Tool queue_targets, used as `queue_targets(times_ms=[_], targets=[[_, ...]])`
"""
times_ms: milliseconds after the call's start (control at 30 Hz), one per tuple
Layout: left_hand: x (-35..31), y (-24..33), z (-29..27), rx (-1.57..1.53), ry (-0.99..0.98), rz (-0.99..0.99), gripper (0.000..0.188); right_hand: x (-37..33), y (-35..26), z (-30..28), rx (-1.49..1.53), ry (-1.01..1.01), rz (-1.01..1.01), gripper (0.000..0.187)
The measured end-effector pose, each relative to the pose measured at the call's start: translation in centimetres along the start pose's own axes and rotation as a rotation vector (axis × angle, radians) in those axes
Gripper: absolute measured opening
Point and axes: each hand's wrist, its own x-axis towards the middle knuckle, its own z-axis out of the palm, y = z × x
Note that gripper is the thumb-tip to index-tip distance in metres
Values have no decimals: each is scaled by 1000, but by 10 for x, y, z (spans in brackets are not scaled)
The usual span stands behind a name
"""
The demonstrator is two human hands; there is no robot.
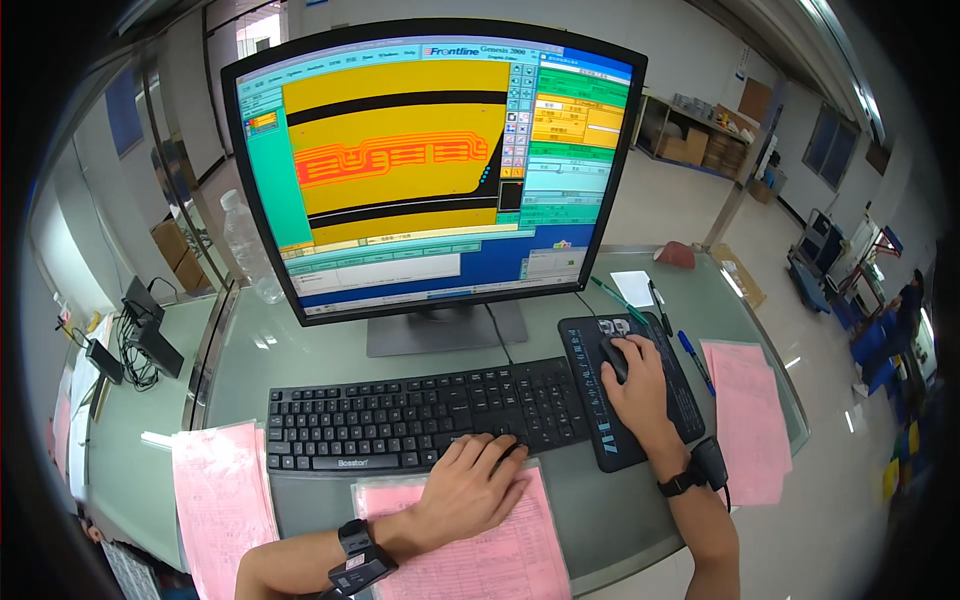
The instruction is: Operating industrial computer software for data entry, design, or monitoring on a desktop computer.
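Note:
My left hand (472,488) lies palm down at the front edge of a black keyboard (365,420), its fingers apart and resting over the keys right of the middle. Under its palm and wrist is a pink printed sheet in a clear sleeve (490,560). My right hand (638,385) is closed over a black computer mouse (614,358), on a dark mouse pad (615,435) with pale lettering. Behind the keyboard, a monitor (400,220) shows yellow graphics with orange-red tracks, beside green and blue panels. Both wrists wear black bands with small boxes.
More pink sheets lie at left (222,490) and right (748,425). A blue pen (695,360), a green pen (618,300) and a white paper (632,288) lie near the pad. A plastic bottle (250,245) stands left of the monitor; a dark red object (675,256) sits at the far right.

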Motion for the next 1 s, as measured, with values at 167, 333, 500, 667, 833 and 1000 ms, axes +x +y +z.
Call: queue_targets(times_ms=[167, 333, 500, 667, 833, 1000], targets=[[-2, 1, -6, 16, -17, -10, 43, 0, -3, 3, 10, -7, -2, 40], [-2, 9, -11, 26, -26, -13, 44, -4, -5, -2, 30, 13, -12, 40], [0, -1, 5, -28, 14, -23, 42, -6, 6, 8, 3, 1, -6, 39], [12, -5, -15, -167, 96, -76, 30, 6, 11, -3, 9, 31, -96, 35], [27, -7, -67, -232, 163, -92, 25, 6, 5, 6, -20, 14, -65, 34], [32, -16, -79, -306, 266, -178, 25, 4, 7, 8, -33, -10, -43, 34]])
